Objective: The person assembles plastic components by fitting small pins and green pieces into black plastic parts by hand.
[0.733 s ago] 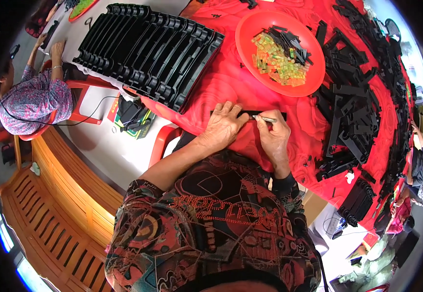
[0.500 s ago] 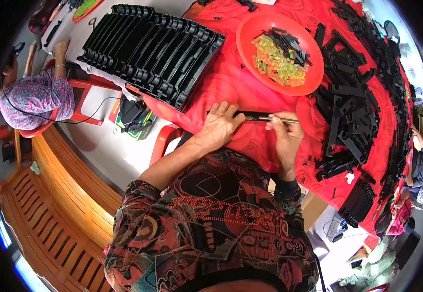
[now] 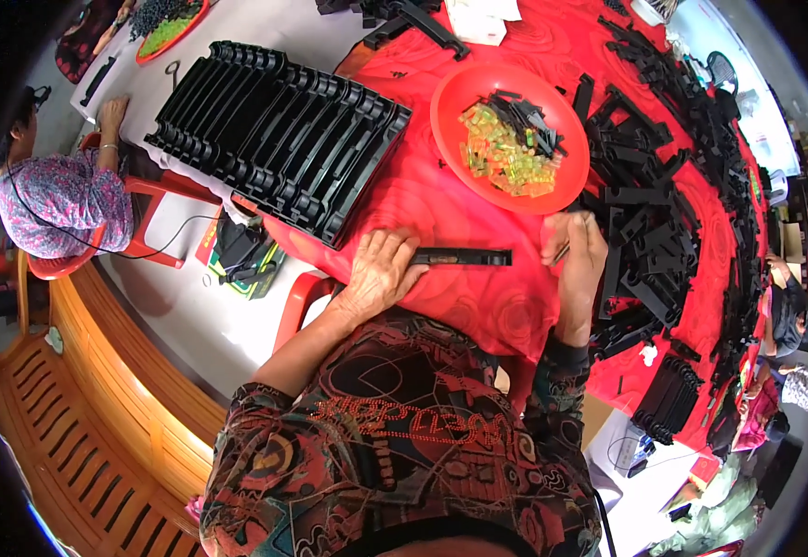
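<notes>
My left hand (image 3: 385,271) is closed on one end of a long black plastic strip (image 3: 467,256) lying flat on the red tablecloth. The strip's free end points right, toward my right hand (image 3: 578,265), which is lifted off it with its fingers curled together. Between those fingers sits a thin metal stick-like tool (image 3: 562,252), mostly hidden and seen nearly end-on. Beyond the strip, a red plastic bowl (image 3: 448,125) holds yellow-green translucent pieces (image 3: 506,162) and small dark strips (image 3: 527,121).
A stack of ribbed black plastic parts (image 3: 279,139) stands at the left. Loose black parts (image 3: 650,223) are heaped at the right, with a neat bundle of black pieces (image 3: 669,399) nearer. A person in a patterned top (image 3: 70,200) sits far left, beside a wooden bench (image 3: 88,408).
My right hand has drawn away from the strip to the right, taking the tool off it. My left hand still holds the strip, which now shows more fully. The view has shifted somewhat.
</notes>
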Demonstrator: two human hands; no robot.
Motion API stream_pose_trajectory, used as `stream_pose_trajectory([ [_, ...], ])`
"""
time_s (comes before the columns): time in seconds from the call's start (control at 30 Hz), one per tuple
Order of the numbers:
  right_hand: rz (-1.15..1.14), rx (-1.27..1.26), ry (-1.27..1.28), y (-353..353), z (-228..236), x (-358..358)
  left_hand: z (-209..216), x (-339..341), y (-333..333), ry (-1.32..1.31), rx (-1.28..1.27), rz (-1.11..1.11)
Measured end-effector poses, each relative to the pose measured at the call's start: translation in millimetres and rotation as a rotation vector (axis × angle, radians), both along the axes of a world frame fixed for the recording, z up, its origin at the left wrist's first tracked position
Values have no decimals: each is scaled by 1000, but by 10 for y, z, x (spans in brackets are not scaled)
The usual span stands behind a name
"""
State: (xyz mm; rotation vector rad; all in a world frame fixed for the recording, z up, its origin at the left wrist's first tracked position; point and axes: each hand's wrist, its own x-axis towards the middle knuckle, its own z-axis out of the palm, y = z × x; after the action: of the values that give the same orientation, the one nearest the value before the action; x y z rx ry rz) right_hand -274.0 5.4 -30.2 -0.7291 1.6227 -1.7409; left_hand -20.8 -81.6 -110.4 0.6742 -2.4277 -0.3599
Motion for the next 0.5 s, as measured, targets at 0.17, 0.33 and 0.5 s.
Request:
stream_pose_trajectory([
  [0.17, 56, 125, 766, -526, -38, -232, -39, -35, -10, 54, -53, 14],
  [0.33, 317, 387, 941, -1141, -152, -191, -94, -36, -7, 34, -54, 20],
  [0.5, 364, 392, 1094, -1556, -331, -79, -79, -36, -8, 59, -62, 22],
])
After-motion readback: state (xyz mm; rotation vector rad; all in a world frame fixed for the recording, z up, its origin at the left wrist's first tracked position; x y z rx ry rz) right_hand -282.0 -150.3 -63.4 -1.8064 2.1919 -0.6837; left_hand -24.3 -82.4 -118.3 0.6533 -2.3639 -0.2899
